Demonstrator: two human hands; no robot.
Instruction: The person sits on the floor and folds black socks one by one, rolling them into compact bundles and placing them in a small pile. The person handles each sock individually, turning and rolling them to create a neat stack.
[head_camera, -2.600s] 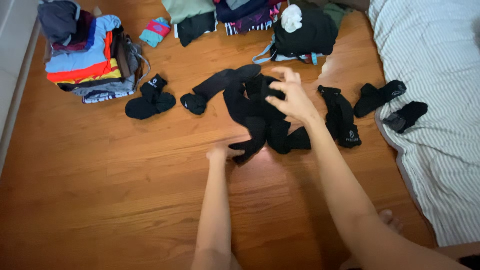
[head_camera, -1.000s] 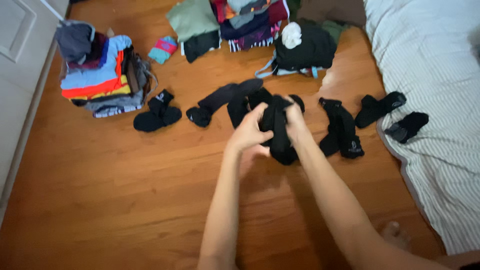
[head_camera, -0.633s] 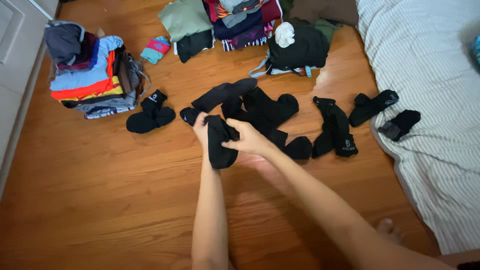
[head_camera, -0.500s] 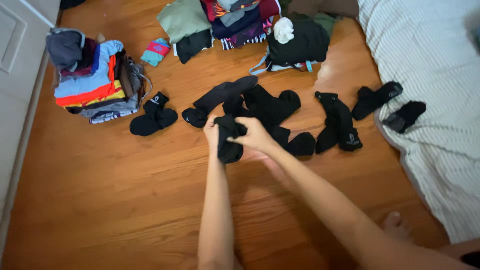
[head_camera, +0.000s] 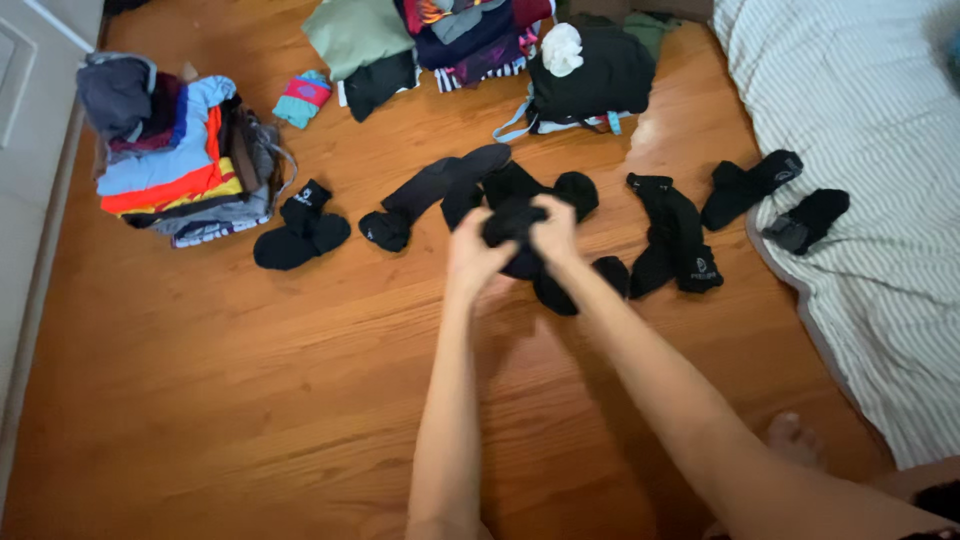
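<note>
Both hands meet over a heap of black socks (head_camera: 580, 190) on the wooden floor. My left hand (head_camera: 473, 258) and my right hand (head_camera: 556, 233) are closed on a bunched black sock (head_camera: 512, 226) held between them, just above the heap. More black socks lie about: a long one (head_camera: 430, 192) to the left, a folded pair (head_camera: 300, 225) further left, another pair (head_camera: 675, 235) to the right. Two more pairs (head_camera: 750, 185) (head_camera: 808, 220) rest at the edge of the striped bedding.
A stack of folded colourful clothes (head_camera: 165, 155) stands at the left. More folded clothes (head_camera: 420, 40) and a black bag with a white item (head_camera: 590, 70) lie at the back. Striped white bedding (head_camera: 870, 150) fills the right side. My foot (head_camera: 795, 440) shows at lower right.
My hands lifted a black sock from the heap, bunched it at the left, then carried it back right over the heap. The camera shifted slightly.
</note>
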